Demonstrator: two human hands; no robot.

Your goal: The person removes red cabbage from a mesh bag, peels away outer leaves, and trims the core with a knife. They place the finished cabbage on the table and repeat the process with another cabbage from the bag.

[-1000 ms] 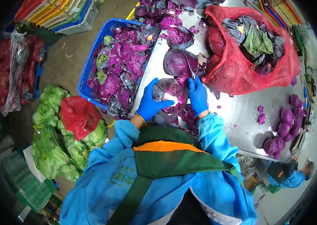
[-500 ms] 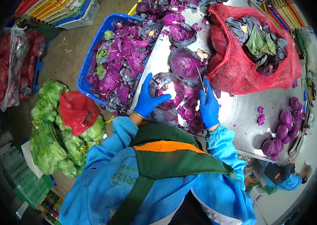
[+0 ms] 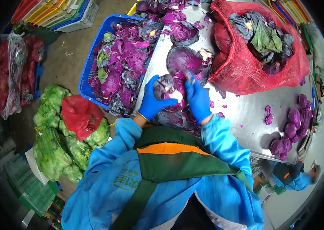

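My left hand (image 3: 150,100) grips the side of a red cabbage (image 3: 163,85), thumb across its front near a pale cut patch. On the cabbage's right side is my right hand (image 3: 199,100), its fingers curled around a knife (image 3: 187,75) whose blade is blurred and mostly hidden. Both hands wear blue gloves. Just beyond them lies a large purple outer leaf (image 3: 183,59) beside a pale-stemmed piece. Loose purple leaves (image 3: 171,119) lie below the cabbage, close to my apron.
A blue basket (image 3: 87,69) full of purple leaves stands left of the metal table (image 3: 242,115). An open red mesh sack (image 3: 227,73) holds cabbages at the right. Small purple heads (image 3: 294,117) line the right edge. Bagged green vegetables (image 3: 53,149) lie at left. Another person (image 3: 294,178) is at lower right.
My right hand has moved left and inward against the cabbage, bringing the knife with it. The cabbage is turned in my left hand, and its purple side is more exposed.
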